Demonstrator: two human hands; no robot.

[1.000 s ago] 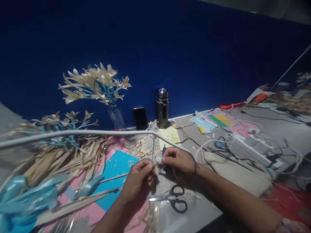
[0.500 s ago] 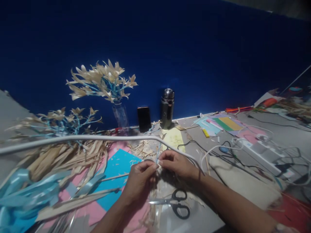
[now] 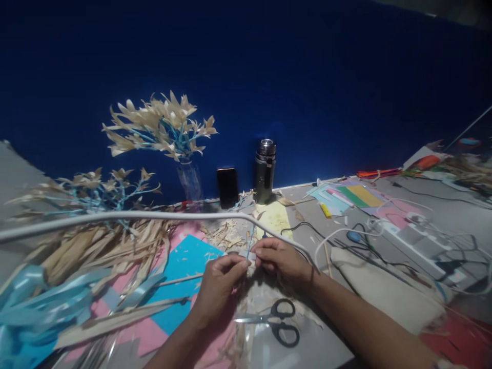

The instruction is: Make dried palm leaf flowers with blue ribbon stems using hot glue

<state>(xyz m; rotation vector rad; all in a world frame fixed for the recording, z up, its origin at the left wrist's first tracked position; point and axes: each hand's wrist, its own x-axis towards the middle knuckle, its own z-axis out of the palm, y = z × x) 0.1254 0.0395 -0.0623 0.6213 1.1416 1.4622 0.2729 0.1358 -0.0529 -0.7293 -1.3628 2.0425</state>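
Note:
My left hand (image 3: 221, 284) pinches a thin light-blue flower stem (image 3: 250, 240), which stands up from the fingertips. My right hand (image 3: 284, 260) is closed beside it, with thumb and forefinger on a small pale strip (image 3: 246, 254) that touches the stem. The hidden fingers of both hands cannot be seen. Just below the hands lie scissors (image 3: 266, 319) with black handles. A white cable (image 3: 184, 216) crosses the view in front of the stem's upper end and hides it.
Dried-husk flowers stand in a clear vase (image 3: 190, 179), beside a phone (image 3: 227, 187) and a flask (image 3: 265, 171). On the left lie husk strips (image 3: 92, 251), blue ribbon (image 3: 42, 302) and blue paper (image 3: 184, 266). A power strip (image 3: 413, 248) with tangled cords is on the right.
My right hand has moved in close to the left hand, and its pale strip now meets the blue stem. The view has shifted slightly; my left hand keeps its pinch.

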